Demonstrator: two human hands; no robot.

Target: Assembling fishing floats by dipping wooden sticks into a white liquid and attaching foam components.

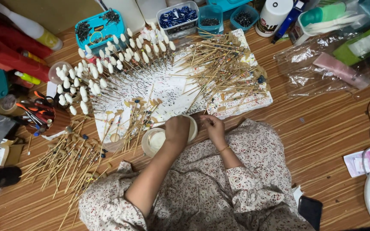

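A small round white plastic tub [156, 140] is gripped at its rim by the left hand [177, 129], fingers closed over it, just below the speckled white foam board [168, 85]; the right hand [213, 127] is held beside it, fingers curled narrow, though what they pinch cannot be told; thin bamboo sticks [65, 160] are strewn over the striped wooden surface [322, 124]; white-tipped sticks [103, 68] are fanned across the board's upper left; blue plastic trays [99, 30] are ranged behind.
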